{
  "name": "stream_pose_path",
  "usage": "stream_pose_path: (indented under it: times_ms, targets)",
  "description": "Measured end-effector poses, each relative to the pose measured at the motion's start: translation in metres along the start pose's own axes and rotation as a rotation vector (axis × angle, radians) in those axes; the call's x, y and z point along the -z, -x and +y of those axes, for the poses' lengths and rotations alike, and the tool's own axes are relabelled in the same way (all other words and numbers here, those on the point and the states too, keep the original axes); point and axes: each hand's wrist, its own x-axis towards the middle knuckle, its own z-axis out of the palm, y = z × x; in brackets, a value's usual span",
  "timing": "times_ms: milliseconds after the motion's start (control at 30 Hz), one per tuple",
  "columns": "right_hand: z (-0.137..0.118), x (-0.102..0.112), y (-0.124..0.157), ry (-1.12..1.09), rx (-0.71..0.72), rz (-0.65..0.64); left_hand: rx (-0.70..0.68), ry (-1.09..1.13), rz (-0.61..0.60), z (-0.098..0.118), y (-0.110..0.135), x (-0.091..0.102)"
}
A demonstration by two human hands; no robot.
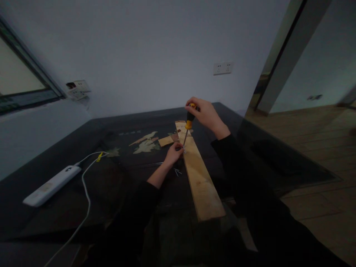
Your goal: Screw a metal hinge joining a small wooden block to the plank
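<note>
My right hand (205,115) is closed around the black and yellow handle of a screwdriver (188,125), held tilted with its shaft pointing down. The tip reaches the left edge of a long wooden board (201,178) lying on the dark table. Right beside the tip, my left hand (174,152) has its fingers pinched at the board's edge. Something small and pale shows at those fingertips, too small to name. Several loose screws or nails (177,172) lie on the table near my left wrist.
A short wood piece (165,141) lies left of the board's far part. On the left a white power strip (52,185) trails a white cable (86,196) over the front edge of the dark table (125,128). A wall socket (222,68) is behind.
</note>
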Motion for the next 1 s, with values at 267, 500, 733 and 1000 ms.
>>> stream_pose_path:
  times_ms: [267,500,733,1000]
  targets:
    - [0.0,0.0,-0.001,0.003,0.015,-0.026,-0.018,-0.033,0.016,0.001,0.0,0.001]
    - [-0.005,0.002,0.0,0.085,-0.023,-0.007,0.018,0.012,-0.008,0.006,0.003,-0.001]
    - [-0.008,-0.003,0.002,0.182,-0.101,0.022,0.023,0.028,-0.016,0.008,0.003,-0.002]
    - [0.005,0.009,0.0,-0.003,0.007,-0.063,0.016,-0.018,0.018,0.006,0.003,-0.001]
